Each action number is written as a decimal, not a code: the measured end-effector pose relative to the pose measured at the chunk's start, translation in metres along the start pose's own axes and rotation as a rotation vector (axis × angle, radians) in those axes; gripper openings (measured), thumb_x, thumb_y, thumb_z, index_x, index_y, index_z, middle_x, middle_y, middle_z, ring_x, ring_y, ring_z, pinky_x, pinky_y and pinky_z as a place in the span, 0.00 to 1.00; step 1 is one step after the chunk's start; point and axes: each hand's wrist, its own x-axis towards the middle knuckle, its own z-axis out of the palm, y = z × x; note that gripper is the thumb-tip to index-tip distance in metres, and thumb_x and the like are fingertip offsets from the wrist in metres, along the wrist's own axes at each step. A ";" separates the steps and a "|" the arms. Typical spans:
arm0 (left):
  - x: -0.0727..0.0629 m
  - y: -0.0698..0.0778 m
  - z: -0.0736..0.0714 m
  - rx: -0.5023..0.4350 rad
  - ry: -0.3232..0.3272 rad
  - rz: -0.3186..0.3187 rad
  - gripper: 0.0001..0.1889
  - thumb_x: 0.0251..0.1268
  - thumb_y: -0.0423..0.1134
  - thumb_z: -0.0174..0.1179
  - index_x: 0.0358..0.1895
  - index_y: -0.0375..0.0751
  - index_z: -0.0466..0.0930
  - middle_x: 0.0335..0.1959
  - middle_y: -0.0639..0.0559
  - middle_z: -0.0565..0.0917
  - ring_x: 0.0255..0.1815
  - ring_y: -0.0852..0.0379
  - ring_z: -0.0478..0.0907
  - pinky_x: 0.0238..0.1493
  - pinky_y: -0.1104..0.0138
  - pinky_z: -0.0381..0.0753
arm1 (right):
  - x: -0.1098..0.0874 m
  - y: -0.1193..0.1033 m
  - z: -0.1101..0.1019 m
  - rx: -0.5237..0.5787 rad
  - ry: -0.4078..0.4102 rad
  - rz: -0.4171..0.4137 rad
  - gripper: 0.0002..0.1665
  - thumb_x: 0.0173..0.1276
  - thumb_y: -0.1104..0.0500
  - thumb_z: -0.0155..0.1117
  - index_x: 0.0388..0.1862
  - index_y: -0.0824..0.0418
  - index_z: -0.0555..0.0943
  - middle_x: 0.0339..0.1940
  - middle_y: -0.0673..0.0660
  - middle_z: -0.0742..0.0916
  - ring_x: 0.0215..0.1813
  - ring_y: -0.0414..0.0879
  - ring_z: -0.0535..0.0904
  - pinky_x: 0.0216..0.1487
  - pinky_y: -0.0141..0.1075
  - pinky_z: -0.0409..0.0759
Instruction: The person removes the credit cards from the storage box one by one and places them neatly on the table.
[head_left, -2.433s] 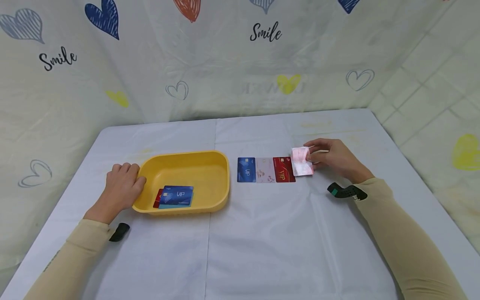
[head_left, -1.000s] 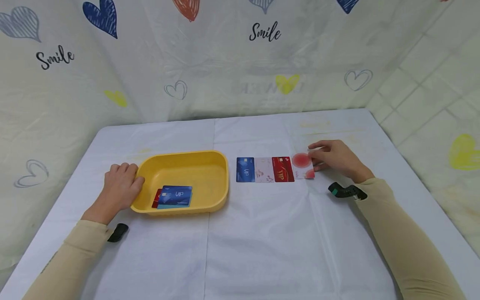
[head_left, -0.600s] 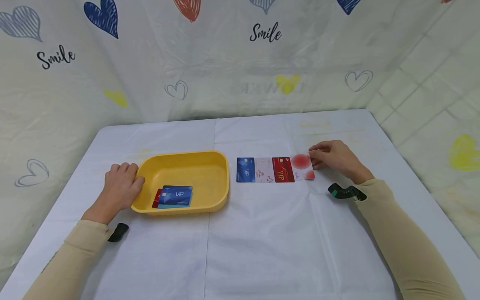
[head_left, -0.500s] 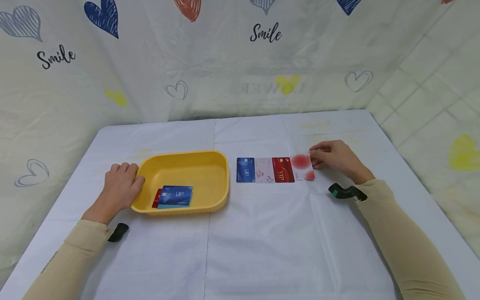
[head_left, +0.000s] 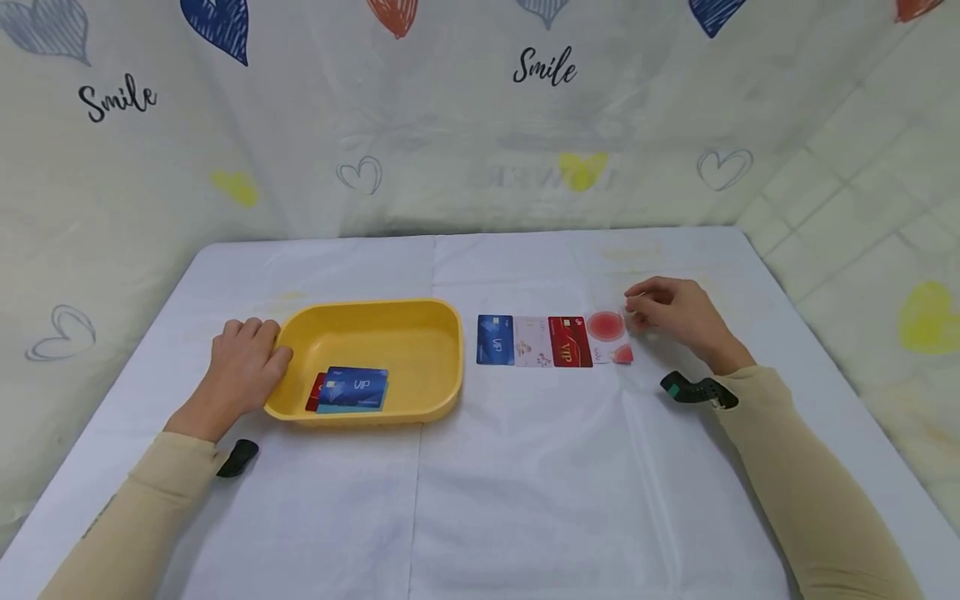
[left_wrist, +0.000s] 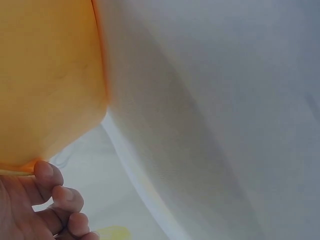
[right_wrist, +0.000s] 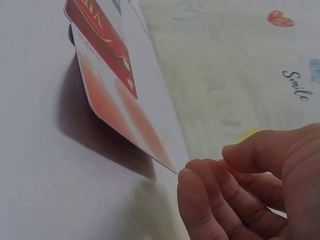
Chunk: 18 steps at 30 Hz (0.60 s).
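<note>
Card with white face and red disc (head_left: pixel 606 327), a flat, thin rectangle, lies just L of the person's bare R hand (head_left: pixel 678 317) on the white cloth-covered table (head_left: pixel 525 467), its long axis running away from the person; the R hand is much the nearer of the two. Its bent fingers (right_wrist: pixel 191 190), thumb close by, hold nothing visible (right-wrist view sets one fingertip at the card's corner; touching or not, can't tell). Shadow shows under that card's edge, so it may sit slightly raised. Next in the row, going L: glossy red "VIP" card (head_left: pixel 570 342), pale pink floral card (head_left: pixel 532 342), blue "VIP" card (head_left: pixel 495 340). Farther L, the L hand (head_left: pixel 246 371) grips the rim of a yellow oblong plastic tray (head_left: pixel 405 350). Vs. 2.4 s ago: the creased-looking pinkish piece no longer shows in the R fingers; the red disc now faces up at the row's end. Vs. 0.5 s ago: R fingers are a touch farther off; L grip is unchanged.
</note>
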 end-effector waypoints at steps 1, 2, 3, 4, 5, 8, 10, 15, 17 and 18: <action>0.000 0.000 0.000 -0.004 0.001 0.000 0.17 0.72 0.41 0.43 0.48 0.27 0.71 0.38 0.35 0.71 0.51 0.34 0.60 0.50 0.45 0.62 | -0.001 0.000 0.001 0.001 0.011 -0.002 0.28 0.76 0.40 0.58 0.63 0.58 0.80 0.50 0.62 0.88 0.42 0.45 0.86 0.43 0.28 0.82; 0.000 0.000 0.000 -0.005 0.000 -0.001 0.17 0.72 0.41 0.43 0.48 0.27 0.71 0.38 0.35 0.71 0.51 0.34 0.60 0.50 0.45 0.62 | -0.001 -0.001 0.001 0.003 0.022 -0.006 0.28 0.76 0.40 0.59 0.63 0.58 0.80 0.51 0.62 0.88 0.43 0.46 0.86 0.43 0.28 0.82; 0.000 0.000 0.000 -0.006 -0.003 -0.004 0.17 0.72 0.41 0.43 0.49 0.27 0.71 0.39 0.35 0.71 0.51 0.34 0.60 0.50 0.44 0.62 | -0.002 -0.002 0.001 0.005 0.031 -0.009 0.28 0.76 0.40 0.59 0.63 0.57 0.80 0.51 0.62 0.88 0.43 0.46 0.86 0.44 0.28 0.82; 0.000 0.000 0.000 -0.005 -0.007 -0.005 0.18 0.72 0.41 0.43 0.49 0.27 0.71 0.39 0.35 0.71 0.51 0.34 0.60 0.51 0.44 0.62 | -0.003 -0.001 0.002 0.008 0.038 -0.011 0.28 0.76 0.39 0.59 0.63 0.57 0.80 0.51 0.62 0.88 0.43 0.46 0.86 0.44 0.27 0.82; 0.001 0.001 0.000 -0.004 -0.010 -0.008 0.18 0.72 0.41 0.43 0.49 0.26 0.71 0.39 0.35 0.71 0.51 0.34 0.60 0.51 0.44 0.62 | -0.003 -0.001 0.002 0.011 0.045 -0.014 0.29 0.76 0.39 0.59 0.63 0.57 0.80 0.52 0.62 0.88 0.43 0.46 0.86 0.45 0.27 0.82; 0.002 0.001 0.000 0.002 -0.024 -0.015 0.19 0.73 0.41 0.43 0.51 0.26 0.71 0.40 0.34 0.72 0.52 0.33 0.60 0.52 0.43 0.63 | -0.004 0.000 0.001 0.021 0.058 -0.016 0.28 0.76 0.39 0.59 0.62 0.57 0.80 0.51 0.61 0.88 0.42 0.44 0.85 0.44 0.27 0.82; 0.002 0.001 0.001 0.005 -0.030 -0.019 0.19 0.73 0.41 0.43 0.51 0.25 0.71 0.41 0.34 0.72 0.52 0.33 0.60 0.52 0.43 0.63 | -0.003 -0.001 0.002 0.026 0.055 -0.018 0.28 0.76 0.40 0.59 0.63 0.58 0.80 0.51 0.61 0.88 0.41 0.44 0.84 0.44 0.28 0.82; 0.001 0.000 0.000 0.004 -0.023 -0.022 0.20 0.73 0.41 0.43 0.52 0.25 0.71 0.42 0.33 0.72 0.52 0.33 0.61 0.52 0.43 0.64 | -0.004 -0.011 0.005 0.005 0.042 -0.038 0.27 0.76 0.41 0.59 0.63 0.57 0.80 0.53 0.62 0.87 0.43 0.48 0.82 0.45 0.33 0.81; 0.001 0.000 0.000 -0.001 -0.021 -0.025 0.20 0.73 0.41 0.43 0.52 0.25 0.71 0.42 0.33 0.72 0.52 0.33 0.60 0.52 0.43 0.63 | -0.004 -0.016 0.006 -0.011 0.041 -0.047 0.26 0.76 0.41 0.59 0.62 0.57 0.80 0.52 0.62 0.87 0.44 0.50 0.82 0.46 0.36 0.81; 0.001 0.000 0.000 -0.004 -0.020 -0.027 0.20 0.73 0.41 0.43 0.52 0.25 0.71 0.43 0.33 0.72 0.52 0.33 0.60 0.52 0.43 0.63 | -0.005 -0.018 0.006 -0.019 0.042 -0.053 0.25 0.76 0.42 0.59 0.62 0.57 0.81 0.52 0.62 0.88 0.44 0.50 0.82 0.46 0.36 0.80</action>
